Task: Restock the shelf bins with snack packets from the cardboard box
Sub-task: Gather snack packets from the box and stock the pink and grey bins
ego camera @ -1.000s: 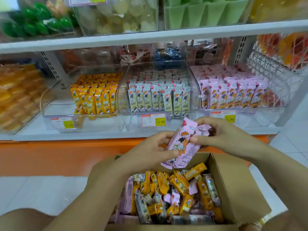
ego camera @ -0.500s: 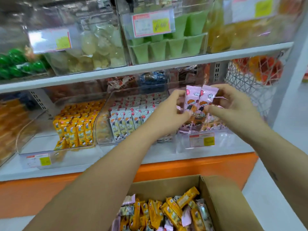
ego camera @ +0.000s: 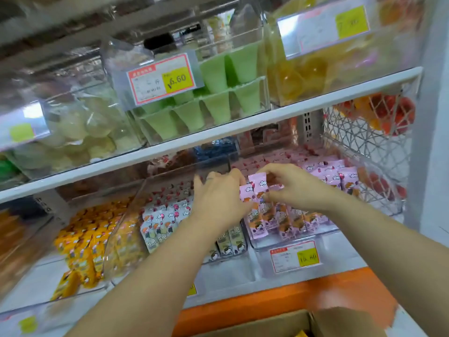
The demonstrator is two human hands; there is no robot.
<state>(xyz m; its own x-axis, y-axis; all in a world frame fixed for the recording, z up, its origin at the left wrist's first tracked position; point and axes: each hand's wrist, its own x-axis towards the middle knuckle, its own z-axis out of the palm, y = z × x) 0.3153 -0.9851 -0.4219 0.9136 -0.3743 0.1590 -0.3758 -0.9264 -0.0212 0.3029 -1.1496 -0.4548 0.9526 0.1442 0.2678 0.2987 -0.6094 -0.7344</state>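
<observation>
Both my hands reach into the clear bin of pink packets [ego camera: 323, 233] on the lower shelf. My left hand [ego camera: 218, 198] and my right hand [ego camera: 289, 186] together pinch a few pink snack packets [ego camera: 256, 187], held upright over the front rows of that bin. Rows of the same pink packets [ego camera: 328, 171] fill the bin behind them. Only the rim of the cardboard box [ego camera: 315, 322] shows at the bottom edge, with a bit of a yellow packet inside.
Left of the pink bin stand a clear bin of white-and-blue packets [ego camera: 167, 222] and one of yellow packets [ego camera: 85, 242]. A white shelf board [ego camera: 243, 132] runs close above, bearing bins of green cups [ego camera: 218, 98]. A wire basket [ego camera: 369, 147] is at the right.
Both hands carried the pink packets from above the box up and forward into the pink bin. The view rose, and the box dropped almost out of sight.
</observation>
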